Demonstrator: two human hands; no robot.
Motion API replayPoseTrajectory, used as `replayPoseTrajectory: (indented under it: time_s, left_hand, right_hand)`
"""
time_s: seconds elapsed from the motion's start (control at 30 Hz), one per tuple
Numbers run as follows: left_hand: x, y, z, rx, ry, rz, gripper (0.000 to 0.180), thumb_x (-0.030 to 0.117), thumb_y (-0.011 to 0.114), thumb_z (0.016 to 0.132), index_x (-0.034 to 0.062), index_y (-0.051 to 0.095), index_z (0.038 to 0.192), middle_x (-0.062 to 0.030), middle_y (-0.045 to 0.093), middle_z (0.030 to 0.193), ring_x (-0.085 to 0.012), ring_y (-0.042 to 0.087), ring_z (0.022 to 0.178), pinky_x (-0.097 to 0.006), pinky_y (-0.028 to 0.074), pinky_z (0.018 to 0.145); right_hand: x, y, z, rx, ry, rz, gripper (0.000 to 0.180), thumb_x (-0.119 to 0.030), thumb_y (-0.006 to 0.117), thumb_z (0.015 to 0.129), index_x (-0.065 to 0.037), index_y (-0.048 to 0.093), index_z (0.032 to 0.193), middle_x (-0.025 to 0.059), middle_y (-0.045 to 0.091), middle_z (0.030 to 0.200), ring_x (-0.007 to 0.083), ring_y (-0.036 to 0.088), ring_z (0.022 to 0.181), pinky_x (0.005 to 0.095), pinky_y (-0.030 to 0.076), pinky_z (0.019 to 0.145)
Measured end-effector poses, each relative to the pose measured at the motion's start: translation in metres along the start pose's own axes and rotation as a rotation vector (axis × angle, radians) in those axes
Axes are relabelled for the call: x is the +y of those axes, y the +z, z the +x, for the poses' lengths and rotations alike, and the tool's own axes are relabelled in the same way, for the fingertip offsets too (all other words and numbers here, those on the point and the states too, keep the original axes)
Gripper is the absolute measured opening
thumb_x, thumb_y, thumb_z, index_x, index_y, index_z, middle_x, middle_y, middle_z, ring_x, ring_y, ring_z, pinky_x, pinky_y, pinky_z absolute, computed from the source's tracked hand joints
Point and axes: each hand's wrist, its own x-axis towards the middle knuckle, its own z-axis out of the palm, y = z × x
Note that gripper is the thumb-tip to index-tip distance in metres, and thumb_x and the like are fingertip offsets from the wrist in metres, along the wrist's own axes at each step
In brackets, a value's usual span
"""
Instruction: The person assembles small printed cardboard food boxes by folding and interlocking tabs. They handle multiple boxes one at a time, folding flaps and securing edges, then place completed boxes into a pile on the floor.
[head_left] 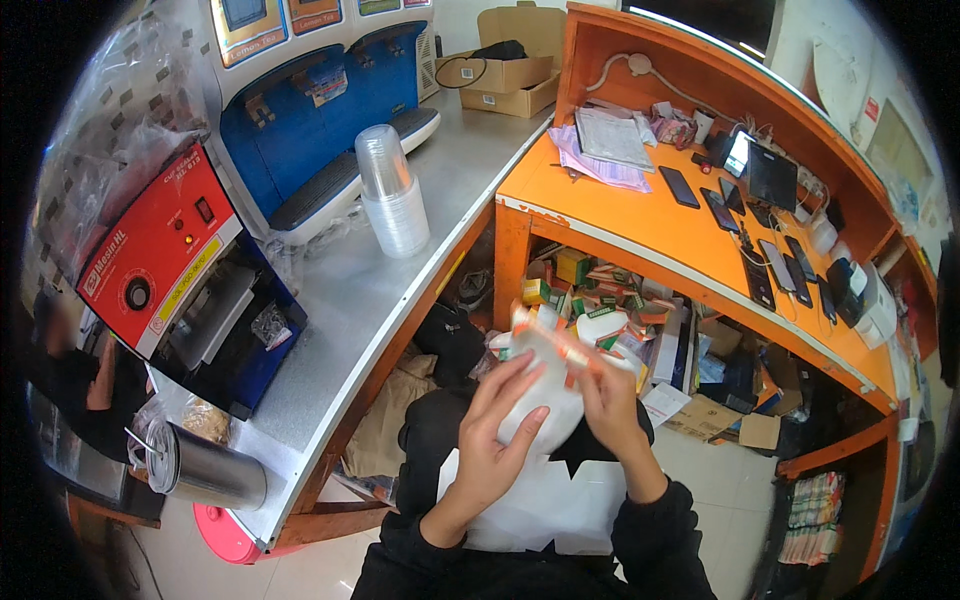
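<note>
Above my lap, my left hand [502,420] holds a white piece of paper-like packaging [548,402] with an orange band along its upper edge. Its fingers are behind the piece and the thumb lies across the front. At the other side my right hand [608,405] grips the orange-banded edge, which is smeared by motion. The packaging's exact kind cannot be made out. Flat white sheets [545,508] lie across my lap under both wrists. Beyond my hands, under the orange desk, is a heap of white, orange and green packaging [605,325].
On the metal counter [330,330] at left stand a red cup sealing machine [160,250], stacked clear plastic cups [395,215] and a steel canister [215,475]. Several phones, including one dark phone [679,187], lie on the orange desk [620,215]. Another person [85,390] is at far left.
</note>
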Motion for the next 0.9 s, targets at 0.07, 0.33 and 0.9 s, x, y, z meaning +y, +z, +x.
replayPoseTrajectory:
  time_s: [0.07, 0.33, 0.9]
  left_hand:
    - [0.002, -0.007, -0.007, 0.008, -0.050, -0.035, 0.037, 0.007, 0.062, 0.080, -0.0010, 0.057, 0.115, -0.0163, 0.057, 0.116, -0.0287, 0.051, 0.114, -0.038, 0.037, 0.096]
    - [-0.048, -0.062, -0.058, -0.150, -0.286, 0.409, 0.027, 0.012, 0.063, 0.080, 0.0077, 0.063, 0.107, -0.0091, 0.055, 0.122, -0.0318, 0.038, 0.126, -0.043, 0.028, 0.103]
    - [-0.049, -0.079, -0.105, -0.252, -0.660, -0.116, 0.023, 0.004, 0.069, 0.076, 0.0004, 0.061, 0.097, -0.0114, 0.065, 0.097, -0.0154, 0.060, 0.093, -0.028, 0.045, 0.080]
  right_hand:
    - [0.009, 0.004, 0.020, 0.108, -0.072, -0.016, 0.057, -0.012, 0.059, 0.084, -0.007, 0.037, 0.136, 0.0192, 0.057, 0.105, 0.0237, 0.057, 0.094, 0.0297, 0.044, 0.081]
    - [0.015, 0.026, -0.029, -0.328, -0.196, -0.404, 0.063, -0.022, 0.065, 0.080, -0.001, 0.036, 0.132, 0.0197, 0.043, 0.132, 0.0338, 0.038, 0.125, 0.0451, 0.025, 0.106]
    - [0.000, 0.051, -0.076, -0.199, -0.066, 0.008, 0.012, -0.003, 0.069, 0.073, -0.003, 0.065, 0.085, 0.0096, 0.063, 0.079, 0.0224, 0.060, 0.071, 0.0289, 0.046, 0.060]
